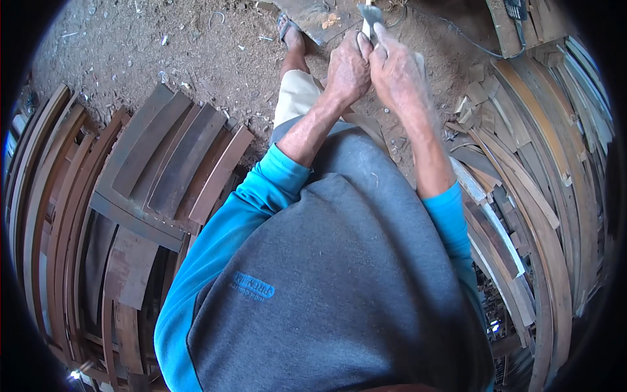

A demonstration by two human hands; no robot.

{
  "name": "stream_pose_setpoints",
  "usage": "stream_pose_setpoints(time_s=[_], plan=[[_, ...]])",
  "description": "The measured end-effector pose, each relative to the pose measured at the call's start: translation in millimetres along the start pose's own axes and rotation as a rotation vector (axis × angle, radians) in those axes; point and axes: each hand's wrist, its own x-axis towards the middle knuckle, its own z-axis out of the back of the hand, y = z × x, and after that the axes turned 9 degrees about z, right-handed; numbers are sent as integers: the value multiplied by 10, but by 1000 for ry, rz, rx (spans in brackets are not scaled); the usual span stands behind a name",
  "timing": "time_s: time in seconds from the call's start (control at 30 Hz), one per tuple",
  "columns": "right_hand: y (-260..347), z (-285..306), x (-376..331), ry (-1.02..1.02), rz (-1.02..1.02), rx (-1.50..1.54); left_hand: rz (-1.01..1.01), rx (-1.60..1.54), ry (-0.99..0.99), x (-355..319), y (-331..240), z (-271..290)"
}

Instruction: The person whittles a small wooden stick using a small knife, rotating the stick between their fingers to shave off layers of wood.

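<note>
Both my hands are close together at the top of the view, in front of my body, their thumbs near each other. My left hand (351, 70) is closed, its fingers curled around a narrow pale strip (366, 29) that looks like wood. My right hand (400, 77), a little blurred, is closed beside it. A flat grey blade-like piece (371, 14) sticks out past the fingers, lying against the pale strip. Its kind is not clear, and its lower end is hidden in my right hand's grip.
Stacked wooden boards (176, 150) stand to my left, and long planks (522, 150) with offcuts lie to my right. Sawdust and shavings cover the ground (196, 52). A sandalled foot (292, 36) is ahead. A dark corded device (516, 10) rests at the upper right.
</note>
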Motion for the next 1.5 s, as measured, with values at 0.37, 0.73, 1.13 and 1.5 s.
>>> stream_pose_setpoints(time_s=[0.37, 0.73, 1.13, 1.5], plan=[[-66, 8, -179, 46, 69, -89, 17, 46, -42, 26, 93, -21], [-308, -121, 102, -113, 106, -23, -34, 19, -40, 38, 63, -41], [-146, -64, 4, -14, -3, 109, 157, -361, 56, 48, 79, -3], [-6, 10, -176, 51, 14, -7, 67, -216, -19, 53, 90, -40]])
